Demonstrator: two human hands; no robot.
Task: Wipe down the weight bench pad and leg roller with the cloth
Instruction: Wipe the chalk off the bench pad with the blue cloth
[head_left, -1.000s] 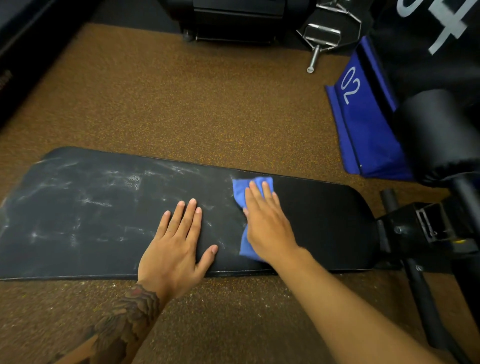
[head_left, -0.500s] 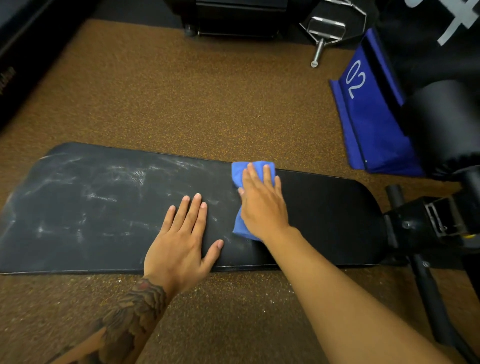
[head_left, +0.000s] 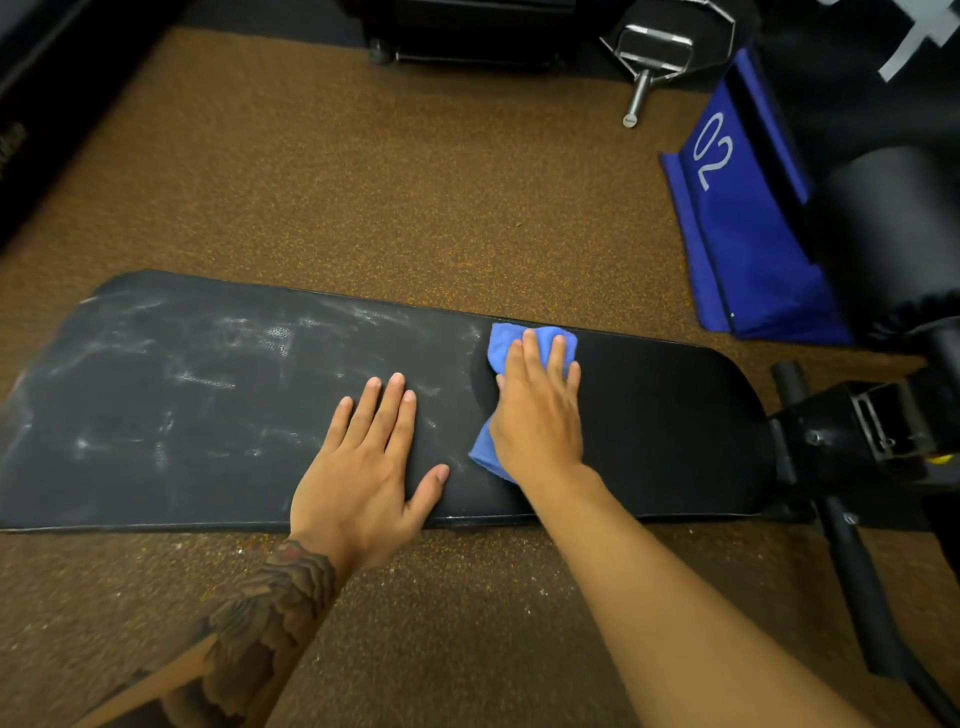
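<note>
Brown gym floor (head_left: 363, 182), one bench pad (head_left: 675, 415), one cloth (head_left: 535, 340), two hands (head_left: 363, 467)

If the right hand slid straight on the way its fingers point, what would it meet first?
The right hand, flat on the blue cloth, points at the bench pad's far edge; past that edge, probably only brown floor.

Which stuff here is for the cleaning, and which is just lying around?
For the cleaning:
blue cloth under the right hand
bench pad, steadied by the left hand
leg roller

Just lying around:
blue bag marked 02
metal handle
</note>
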